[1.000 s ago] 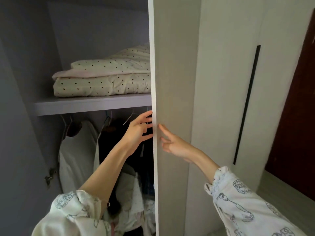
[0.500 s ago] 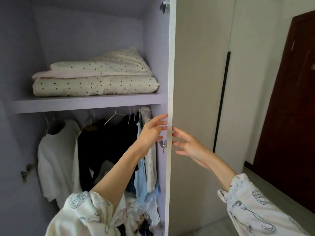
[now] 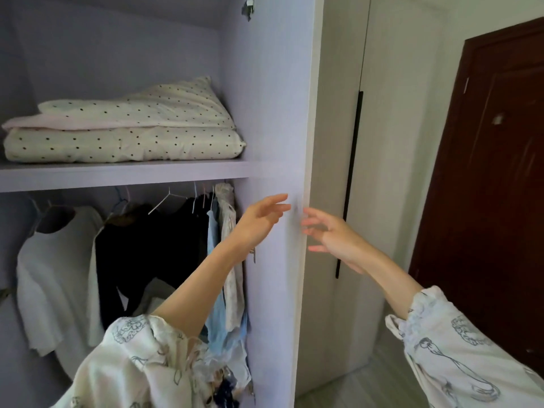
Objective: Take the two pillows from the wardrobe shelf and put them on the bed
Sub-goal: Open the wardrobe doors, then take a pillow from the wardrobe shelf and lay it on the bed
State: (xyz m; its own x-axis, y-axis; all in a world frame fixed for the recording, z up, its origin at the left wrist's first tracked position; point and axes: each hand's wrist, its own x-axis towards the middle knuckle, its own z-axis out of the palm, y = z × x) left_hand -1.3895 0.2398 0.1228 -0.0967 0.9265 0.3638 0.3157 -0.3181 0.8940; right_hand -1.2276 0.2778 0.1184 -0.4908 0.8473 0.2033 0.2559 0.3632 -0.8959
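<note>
Two cream pillows with dark dots lie stacked on the wardrobe shelf, the upper pillow resting on the lower pillow. The wardrobe door stands swung wide to the right. My left hand is against the door's inner face, fingers spread, holding nothing. My right hand hovers just past the door's edge, fingers apart and empty. Both hands are below the shelf and to the right of the pillows. The bed is not in view.
Clothes on hangers fill the space under the shelf. A closed wardrobe door with a black handle strip is to the right. A dark brown room door stands at the far right, with pale floor below.
The wardrobe door has swung further open to the right, uncovering both pillows fully. Both hands have followed the door's edge rightward and loosened off it.
</note>
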